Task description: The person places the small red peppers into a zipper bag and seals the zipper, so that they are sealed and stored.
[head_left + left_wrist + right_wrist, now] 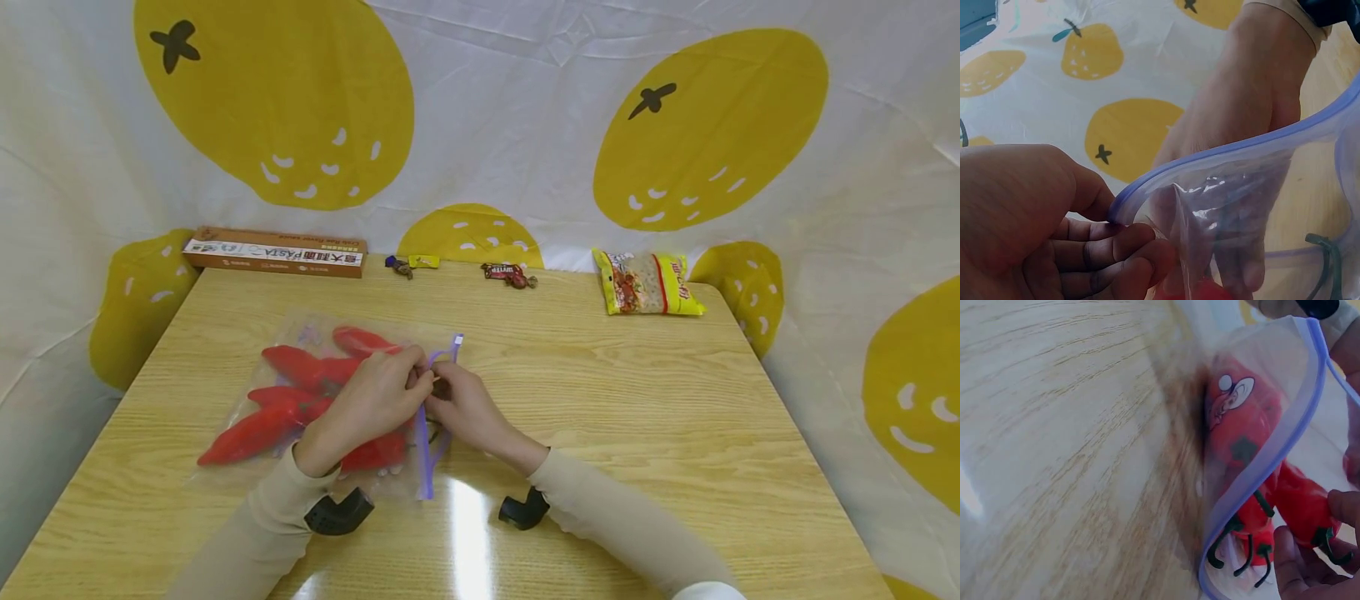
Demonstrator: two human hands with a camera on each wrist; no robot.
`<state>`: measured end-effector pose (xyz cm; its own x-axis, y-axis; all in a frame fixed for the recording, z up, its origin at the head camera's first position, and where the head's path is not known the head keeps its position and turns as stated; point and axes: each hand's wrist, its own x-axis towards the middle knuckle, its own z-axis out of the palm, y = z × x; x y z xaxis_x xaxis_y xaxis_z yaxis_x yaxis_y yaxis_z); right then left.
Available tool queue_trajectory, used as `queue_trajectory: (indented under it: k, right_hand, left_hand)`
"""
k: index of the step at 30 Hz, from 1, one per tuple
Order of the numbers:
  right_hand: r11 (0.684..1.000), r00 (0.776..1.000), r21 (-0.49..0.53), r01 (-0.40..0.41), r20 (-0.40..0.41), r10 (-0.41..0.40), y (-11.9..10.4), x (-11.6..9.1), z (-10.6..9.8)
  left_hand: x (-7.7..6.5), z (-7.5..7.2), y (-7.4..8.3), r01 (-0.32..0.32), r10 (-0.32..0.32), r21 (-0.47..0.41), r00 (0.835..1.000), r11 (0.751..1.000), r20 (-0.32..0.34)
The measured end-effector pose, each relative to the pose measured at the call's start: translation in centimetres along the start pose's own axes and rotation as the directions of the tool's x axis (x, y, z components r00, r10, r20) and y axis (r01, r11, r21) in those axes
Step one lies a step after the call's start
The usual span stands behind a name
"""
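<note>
A clear zip bag (pixel 425 492) with a purple zip strip lies on the table, its mouth facing right. Several big red chili peppers (pixel 258 432) with green stems are inside it. My left hand (pixel 378 392) pinches the bag's rim between thumb and fingers, as the left wrist view shows. Through the opening reaches my right hand (pixel 468 408), holding one red chili pepper (pixel 1304 509) near its stem between thumb and fingers. In the left wrist view, the clear film partly covers the right hand (pixel 1241 100). The held pepper is mostly hidden in the head view.
Along the back edge of the wooden table (pixel 637 433) are a long pasta box (pixel 273 252), small wrapped candies (pixel 423 262), more red-wrapped candies (pixel 506 273) and a yellow snack packet (pixel 648 283). A fruit-print cloth (pixel 487 100) hangs behind.
</note>
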<state>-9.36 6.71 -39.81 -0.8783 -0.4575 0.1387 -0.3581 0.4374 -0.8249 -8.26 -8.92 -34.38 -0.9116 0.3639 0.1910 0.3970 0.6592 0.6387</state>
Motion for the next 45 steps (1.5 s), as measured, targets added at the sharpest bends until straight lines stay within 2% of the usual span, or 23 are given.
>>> queue_trajectory:
  k: [3,7,14,18,25,31,37,41,45]
  right_hand:
    - [0.998,0.999,0.036,-0.045,-0.007,0.045,0.2,0.2,0.3]
    - [0.998,0.998,0.044,-0.053,-0.022,0.054,0.5,0.5,0.7]
    - [0.994,0.997,-0.096,0.057,-0.039,-0.061,0.5,1.2,1.5]
    - [0.991,0.996,-0.118,0.068,-0.044,-0.074,0.5,1.4,1.7]
    - [0.999,1.000,-0.039,0.021,-0.003,-0.022,0.8,1.1,1.4]
    - [0.999,0.999,0.002,-0.044,0.023,0.044,0.7,0.5,0.6]
    - [0.999,0.999,0.017,-0.029,0.038,0.028,0.9,-1.0,-1.0]
    - [1.000,1.000,-0.025,-0.019,0.023,0.020,1.1,-2.4,-2.6]
    - [0.992,1.000,-0.125,0.025,-0.008,-0.027,1.5,-3.6,-4.3]
  left_hand:
    - [0.0,0.0,0.0,-0.001,0.001,0.003,1.000,1.000,0.005]
    - [0.0,0.0,0.1,0.000,0.000,0.006,1.000,1.000,0.009]
    - [0.0,0.2,0.3,-0.010,0.010,0.011,1.000,1.000,-0.002]
    - [0.0,0.2,0.3,-0.014,0.015,0.010,1.000,1.000,-0.013]
    - [0.0,0.0,0.3,-0.004,0.004,0.004,1.000,1.000,-0.005]
    - [-0.1,-0.2,0.4,0.014,-0.014,0.011,1.000,1.000,0.001]
    - [0.0,-0.1,0.4,0.003,-0.003,0.021,1.000,1.000,0.002]
    - [0.0,-0.2,0.3,0.003,-0.003,0.017,1.000,1.000,0.001]
    - [0.0,-0.2,0.3,0.006,-0.006,0.018,1.000,1.000,-0.009]
